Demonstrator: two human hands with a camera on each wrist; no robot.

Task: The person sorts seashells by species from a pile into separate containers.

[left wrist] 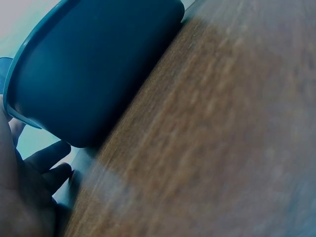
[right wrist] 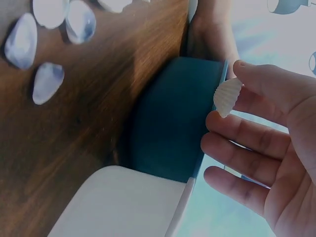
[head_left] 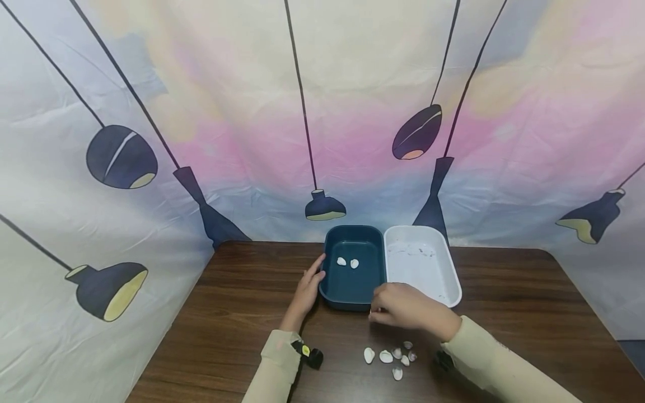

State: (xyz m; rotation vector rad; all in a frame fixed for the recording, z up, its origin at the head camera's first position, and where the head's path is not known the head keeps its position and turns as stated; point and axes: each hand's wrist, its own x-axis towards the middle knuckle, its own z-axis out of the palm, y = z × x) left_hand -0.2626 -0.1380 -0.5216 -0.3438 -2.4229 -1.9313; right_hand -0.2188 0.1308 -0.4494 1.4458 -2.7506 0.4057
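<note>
My right hand [head_left: 405,307] pinches a small ribbed white seashell [right wrist: 227,98] between thumb and fingertip, just above the near right corner of the dark teal tray [head_left: 353,300]. Its other fingers stretch out loosely in the right wrist view. Inside the teal tray lie two white shells [head_left: 355,263]. My left hand [head_left: 305,291] rests against that tray's left side, fingers extended near the rim. Seen from the left wrist, the tray's outer wall [left wrist: 94,64] rises beside the left fingers [left wrist: 49,157]. Several loose shells [head_left: 386,356] lie on the table in front of the right forearm.
A white tray [head_left: 413,268] stands directly right of the teal one, with small dark marks on its floor. Both are at the back of the brown wooden table [head_left: 227,330]. A cloth backdrop [head_left: 242,112] printed with hanging lamps is behind the table.
</note>
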